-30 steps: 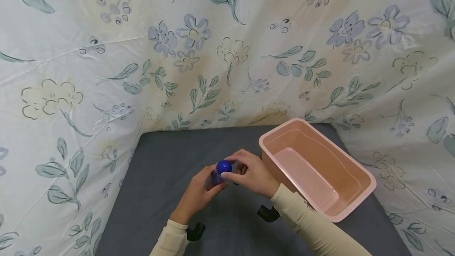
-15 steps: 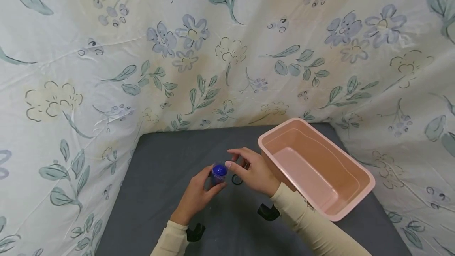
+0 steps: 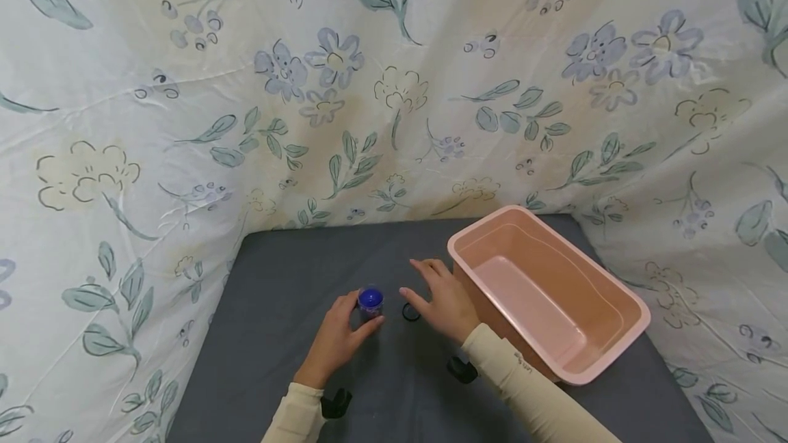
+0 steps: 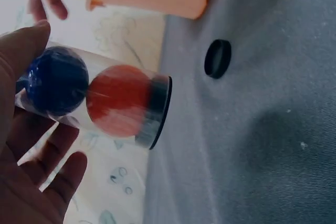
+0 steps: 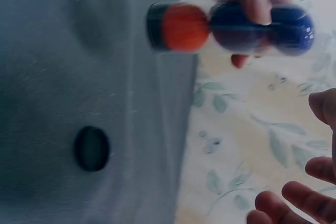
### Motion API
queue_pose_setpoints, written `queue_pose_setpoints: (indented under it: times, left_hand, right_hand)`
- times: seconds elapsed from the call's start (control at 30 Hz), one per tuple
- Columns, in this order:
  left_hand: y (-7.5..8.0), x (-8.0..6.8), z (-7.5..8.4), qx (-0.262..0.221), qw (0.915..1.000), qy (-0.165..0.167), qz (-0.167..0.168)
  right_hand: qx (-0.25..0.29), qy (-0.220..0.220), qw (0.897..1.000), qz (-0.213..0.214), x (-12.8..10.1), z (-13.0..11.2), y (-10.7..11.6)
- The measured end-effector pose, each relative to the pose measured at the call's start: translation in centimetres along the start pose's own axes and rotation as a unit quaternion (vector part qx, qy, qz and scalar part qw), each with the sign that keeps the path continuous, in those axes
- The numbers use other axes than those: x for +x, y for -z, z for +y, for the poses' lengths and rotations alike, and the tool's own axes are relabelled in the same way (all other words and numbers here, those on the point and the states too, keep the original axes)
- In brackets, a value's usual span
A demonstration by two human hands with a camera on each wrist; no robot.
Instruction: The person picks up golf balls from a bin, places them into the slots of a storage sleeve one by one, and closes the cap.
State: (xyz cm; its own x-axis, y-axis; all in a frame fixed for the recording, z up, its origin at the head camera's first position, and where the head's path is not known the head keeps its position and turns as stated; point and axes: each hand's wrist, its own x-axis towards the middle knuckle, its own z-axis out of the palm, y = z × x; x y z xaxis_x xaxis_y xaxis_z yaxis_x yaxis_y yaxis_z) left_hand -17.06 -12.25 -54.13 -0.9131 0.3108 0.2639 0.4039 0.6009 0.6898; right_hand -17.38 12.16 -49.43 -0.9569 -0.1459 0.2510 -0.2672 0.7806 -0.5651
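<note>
My left hand [image 3: 335, 340] holds a clear plastic tube [image 3: 371, 307] upright above the table, thumb on one side and fingers on the other. A red-orange ball [image 5: 185, 27] lies lowest in the tube, over its black base [image 4: 156, 111]. Two blue balls are stacked above it, the top one [image 5: 294, 31] at the tube's mouth. To the right, my right hand [image 3: 446, 303] holds nothing, its fingers spread and apart from the tube. A round black cap [image 4: 218, 59] lies on the table below, between the hands.
A pink plastic bin [image 3: 486, 224] stands on the right of the dark grey table [image 3: 277, 279], close beside the right hand and forearm. Flower-printed cloth [image 3: 345, 156] hangs behind the table and along both sides.
The right hand has let go of the upper blue ball, which has dropped into the tube, and has drawn back to the right. The left hand and tube have shifted slightly left.
</note>
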Motion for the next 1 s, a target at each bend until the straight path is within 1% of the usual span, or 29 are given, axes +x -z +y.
queue_pose_setpoints:
  times: [0.1, 0.33, 0.5, 0.67, 0.83, 1.0]
  left_hand:
    - [-0.3, 0.0, -0.6, -0.002, 0.9999, 0.012, -0.004]
    - [-0.9, 0.0, -1.9, -0.014, 0.9997, 0.018, -0.009]
    - [-1.1, -0.1, -2.6, -0.015, 0.9990, 0.038, -0.018]
    - [-1.4, 0.0, -3.2, -0.019, 0.9981, 0.052, -0.027]
    - [-1.7, 0.0, -3.7, -0.027, 0.9977, 0.053, -0.034]
    - [-2.3, -0.2, -4.4, -0.040, 0.9967, 0.057, -0.043]
  right_hand:
    - [-0.022, -0.003, 1.000, -0.006, -0.1, 0.9, -0.9]
    - [-0.030, -0.019, 0.999, -0.020, -0.4, 2.8, -2.5]
    - [-0.041, -0.034, 0.998, -0.032, -0.4, 3.9, -3.6]
    - [-0.043, -0.042, 0.997, -0.040, -0.4, 4.4, -4.6]
    - [-0.039, -0.067, 0.995, -0.061, -0.3, 4.8, -5.6]
    - [-0.053, -0.077, 0.993, -0.078, -0.2, 5.4, -6.9]
